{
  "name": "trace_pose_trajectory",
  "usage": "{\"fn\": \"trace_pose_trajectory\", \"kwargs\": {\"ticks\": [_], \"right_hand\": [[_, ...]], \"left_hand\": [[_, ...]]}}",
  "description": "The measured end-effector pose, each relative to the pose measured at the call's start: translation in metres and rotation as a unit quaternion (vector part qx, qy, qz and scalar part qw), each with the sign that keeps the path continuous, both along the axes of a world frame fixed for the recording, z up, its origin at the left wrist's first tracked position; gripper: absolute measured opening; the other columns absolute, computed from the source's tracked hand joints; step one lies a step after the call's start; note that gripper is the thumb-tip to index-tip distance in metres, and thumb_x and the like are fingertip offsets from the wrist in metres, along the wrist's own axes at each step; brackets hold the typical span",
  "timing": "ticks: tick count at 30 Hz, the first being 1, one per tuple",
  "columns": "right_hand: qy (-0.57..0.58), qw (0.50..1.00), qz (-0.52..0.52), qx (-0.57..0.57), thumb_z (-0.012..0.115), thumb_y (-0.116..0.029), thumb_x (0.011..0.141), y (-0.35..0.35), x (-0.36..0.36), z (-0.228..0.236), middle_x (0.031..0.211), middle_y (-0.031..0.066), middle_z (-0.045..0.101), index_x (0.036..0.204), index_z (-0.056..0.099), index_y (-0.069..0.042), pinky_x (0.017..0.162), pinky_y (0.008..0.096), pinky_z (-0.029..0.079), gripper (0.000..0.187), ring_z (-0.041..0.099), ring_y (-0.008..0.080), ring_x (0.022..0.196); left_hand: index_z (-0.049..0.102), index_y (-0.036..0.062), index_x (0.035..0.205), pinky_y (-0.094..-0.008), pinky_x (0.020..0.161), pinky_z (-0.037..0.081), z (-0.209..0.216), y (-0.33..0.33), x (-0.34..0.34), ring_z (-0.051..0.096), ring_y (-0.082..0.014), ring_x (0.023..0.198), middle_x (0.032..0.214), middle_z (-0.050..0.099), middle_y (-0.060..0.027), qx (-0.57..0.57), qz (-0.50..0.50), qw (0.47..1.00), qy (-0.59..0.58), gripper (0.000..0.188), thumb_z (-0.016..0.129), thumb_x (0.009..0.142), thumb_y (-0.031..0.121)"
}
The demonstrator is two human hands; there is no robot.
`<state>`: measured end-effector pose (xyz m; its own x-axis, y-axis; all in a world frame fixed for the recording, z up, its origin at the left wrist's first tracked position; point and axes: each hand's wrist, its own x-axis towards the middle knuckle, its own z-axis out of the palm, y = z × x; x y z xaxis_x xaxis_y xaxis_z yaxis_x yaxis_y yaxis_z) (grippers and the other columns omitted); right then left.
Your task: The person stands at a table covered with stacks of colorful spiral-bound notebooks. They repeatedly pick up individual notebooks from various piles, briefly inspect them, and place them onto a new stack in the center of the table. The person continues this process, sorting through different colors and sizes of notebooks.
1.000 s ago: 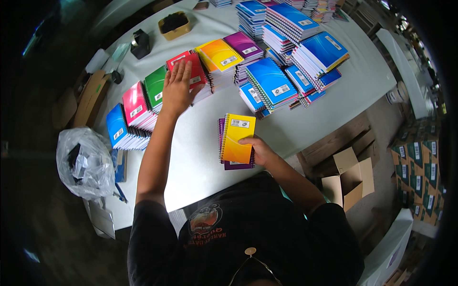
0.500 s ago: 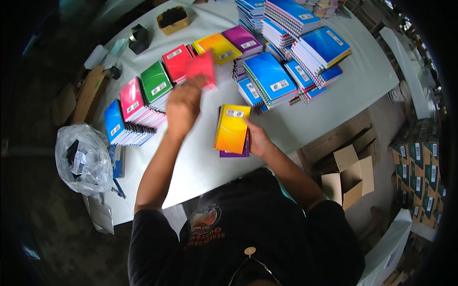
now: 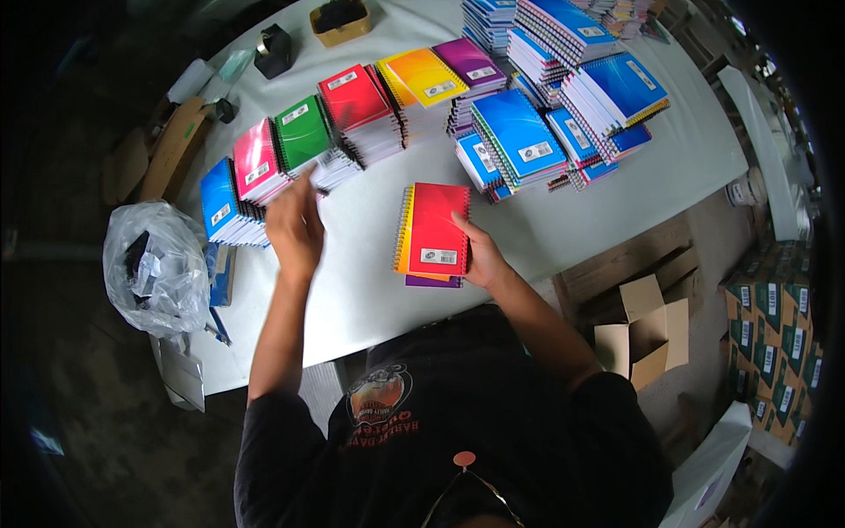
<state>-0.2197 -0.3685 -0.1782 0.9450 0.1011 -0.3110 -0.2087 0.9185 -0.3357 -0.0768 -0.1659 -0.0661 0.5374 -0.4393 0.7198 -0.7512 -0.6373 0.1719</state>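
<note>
My right hand (image 3: 482,253) grips a small pile of spiral notebooks, its thumb over the red notebook (image 3: 440,224) on top. Edges of a yellow notebook (image 3: 402,251) and a purple notebook (image 3: 422,282) show beneath. My left hand (image 3: 295,229) reaches to the near edge of the green notebook stack (image 3: 301,128), fingers extended, slightly blurred and holding nothing visible. Beside it in the same row stand the pink stack (image 3: 257,158), the blue stack (image 3: 218,198), the red stack (image 3: 355,95), the yellow stack (image 3: 421,75) and the purple stack (image 3: 468,63).
Piles of blue-covered notebooks (image 3: 519,132) rise at the right of the white table (image 3: 352,290). A clear plastic bag (image 3: 154,264) sits at the left edge. At the back are a tape dispenser (image 3: 274,51) and a yellow container (image 3: 341,33). An open carton (image 3: 647,334) lies below, right.
The red notebook has gone from my left hand onto the yellow one in my right. My left hand has moved left and nearer, to the green stack. The view has shifted slightly.
</note>
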Motion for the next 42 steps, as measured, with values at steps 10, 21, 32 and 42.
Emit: {"fn": "trace_pose_trajectory", "kwargs": {"ticks": [10, 21, 32, 42], "right_hand": [[-0.111, 0.987, -0.112, 0.044, 0.052, -0.043, 0.088, 0.043, 0.008, 0.013, 0.121, 0.0090, 0.052, 0.132, 0.035, -0.008, 0.092, 0.0379, 0.045, 0.059, 0.053, 0.0206, 0.110], [-0.045, 0.983, -0.107, -0.145, 0.065, -0.015, 0.083, 0.049, 0.004, 0.006, 0.102, 0.0033, 0.057, 0.112, 0.050, -0.005, 0.079, 0.0285, 0.048, 0.034, 0.056, 0.0120, 0.092], [0.004, 0.978, -0.036, -0.206, 0.062, -0.006, 0.078, 0.044, -0.005, 0.002, 0.104, 0.0067, 0.055, 0.116, 0.046, -0.002, 0.084, 0.0323, 0.046, 0.041, 0.055, 0.0168, 0.096], [-0.014, 0.996, -0.050, -0.078, 0.059, -0.035, 0.086, 0.039, 0.006, 0.001, 0.111, 0.0064, 0.054, 0.121, 0.045, -0.005, 0.088, 0.0324, 0.044, 0.048, 0.053, 0.0158, 0.102]], "left_hand": [[0.050, -0.0021, 0.100, -0.0292, 0.079, 0.042, -0.043, -0.019, -0.105, 0.050, -0.0152, 0.080, 0.087, 0.053, -0.0069, -0.348, -0.035, 0.794, 0.498, 0.021, 0.057, 0.089, 0.014], [0.045, -0.0059, 0.115, -0.0404, 0.093, 0.031, -0.043, 0.010, -0.100, 0.036, -0.0360, 0.110, 0.116, 0.039, -0.0213, 0.079, -0.014, 0.927, 0.366, 0.053, 0.060, 0.081, 0.031], [0.045, 0.0064, 0.128, -0.0372, 0.102, 0.033, -0.035, 0.085, 0.087, 0.046, -0.0302, 0.119, 0.129, 0.048, -0.0156, 0.196, 0.098, 0.973, 0.071, 0.051, 0.061, 0.081, 0.017], [0.061, 0.0054, 0.092, -0.0345, 0.071, 0.043, -0.028, 0.037, -0.042, 0.061, -0.0241, 0.082, 0.089, 0.066, -0.0074, -0.039, -0.159, 0.986, -0.022, 0.026, 0.062, 0.068, -0.004]]}}
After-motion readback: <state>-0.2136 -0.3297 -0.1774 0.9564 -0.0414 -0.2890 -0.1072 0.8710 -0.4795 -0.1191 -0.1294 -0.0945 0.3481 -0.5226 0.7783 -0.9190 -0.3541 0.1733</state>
